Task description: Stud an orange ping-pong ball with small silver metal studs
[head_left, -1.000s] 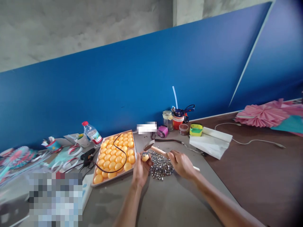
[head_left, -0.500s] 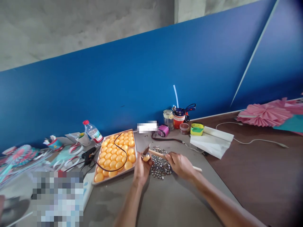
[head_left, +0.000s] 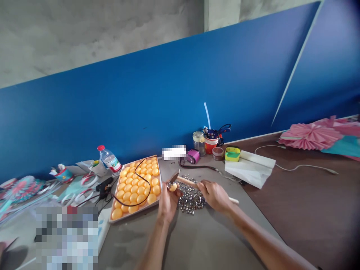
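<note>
My left hand point(head_left: 168, 205) is closed around a small orange ball point(head_left: 173, 186) with shiny silver bits on its upper left side. A hammer with a pale wooden handle point(head_left: 188, 182) is in my right hand point(head_left: 214, 194), the fingers wrapped round the handle. Its dark, pointed head lies right at the ball; whether the two touch I cannot tell. Under and between my hands spreads a pile of shiny silver studs point(head_left: 191, 200) on the grey mat point(head_left: 202, 240). Left of my left hand stands a shallow tray point(head_left: 135, 213) filled with rows of orange balls point(head_left: 134, 188).
A black cable point(head_left: 144, 176) loops over the tray. Behind it stands a water bottle point(head_left: 110, 159). Along the blue partition point(head_left: 157, 97) are a glass jar point(head_left: 199, 144), a red cup point(head_left: 211, 145) and a yellow-green container point(head_left: 232, 153). White paper point(head_left: 250, 170) lies to the right.
The view has shifted slightly. Both hands keep their grip on the ball and the hammer, with the hammer head still at the ball. At the lower left edge, something pinkish has moved.
</note>
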The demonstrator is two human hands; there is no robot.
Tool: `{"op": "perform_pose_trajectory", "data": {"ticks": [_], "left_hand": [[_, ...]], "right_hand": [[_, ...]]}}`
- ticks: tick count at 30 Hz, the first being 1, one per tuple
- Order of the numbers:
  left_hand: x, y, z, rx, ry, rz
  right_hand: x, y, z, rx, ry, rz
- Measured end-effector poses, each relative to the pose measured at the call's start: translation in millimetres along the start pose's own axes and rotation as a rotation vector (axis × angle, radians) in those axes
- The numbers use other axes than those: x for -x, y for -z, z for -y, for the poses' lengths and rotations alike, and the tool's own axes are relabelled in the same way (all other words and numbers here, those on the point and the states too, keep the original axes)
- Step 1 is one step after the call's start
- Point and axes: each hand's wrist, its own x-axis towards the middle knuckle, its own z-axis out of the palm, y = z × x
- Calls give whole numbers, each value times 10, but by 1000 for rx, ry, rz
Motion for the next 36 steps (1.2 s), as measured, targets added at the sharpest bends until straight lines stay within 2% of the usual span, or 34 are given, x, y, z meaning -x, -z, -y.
{"op": "perform_pose_trajectory", "data": {"ticks": [3, 8, 13, 20, 25, 28, 31, 36], "left_hand": [[-1, -20, -34, 57, -8, 18], [-49, 25, -46, 116, -27, -29], [-38, 72, -38, 77, -19, 34], [-34, 74, -10, 0, -27, -10], [-11, 45, -26, 10, -28, 36], [-7, 54, -29, 10, -4, 69], [-11, 60, -38, 10, 9, 43], [12, 15, -71, 50, 39, 51]], "right_hand": [[-7, 40, -30, -31, -28, -24], [1, 41, -54, -27, 0, -52], [7, 24, -73, -46, 30, -100], [6, -3, -29, 30, -1, -4], [-4, 24, -61, -35, -13, -78], [-12, 17, -67, -37, -31, -58], [-19, 8, -60, -19, -36, -29], [-10, 30, -38, -74, -49, -59]]}}
